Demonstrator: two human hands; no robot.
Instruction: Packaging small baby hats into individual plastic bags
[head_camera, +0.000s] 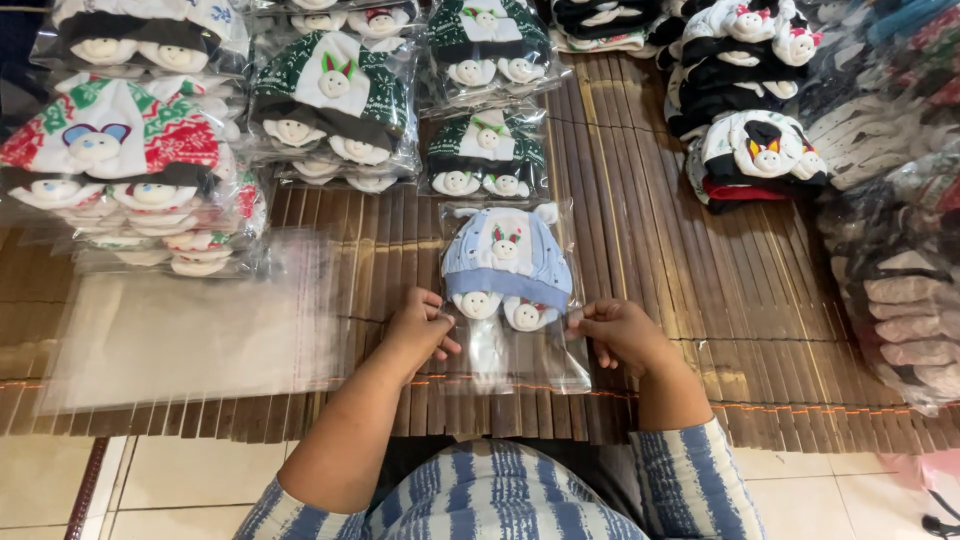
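Pinching both sides of the clear bag (510, 345), the light-blue hat (507, 268) inside was kept flat on the bamboo mat (680, 270) near its front edge; left hand (420, 328) and right hand (622, 333) grips were clenched on the plastic, likely to square it. Empty bags (190, 330) were stacked at left.

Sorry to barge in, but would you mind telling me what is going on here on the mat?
A person is handling a clear plastic bag with a light blue baby hat inside, on a bamboo mat. The left hand and right hand pinch the bag's sides near its open end. Bagged hats are stacked beyond, unbagged ones lie at right, and empty bags lie at left.
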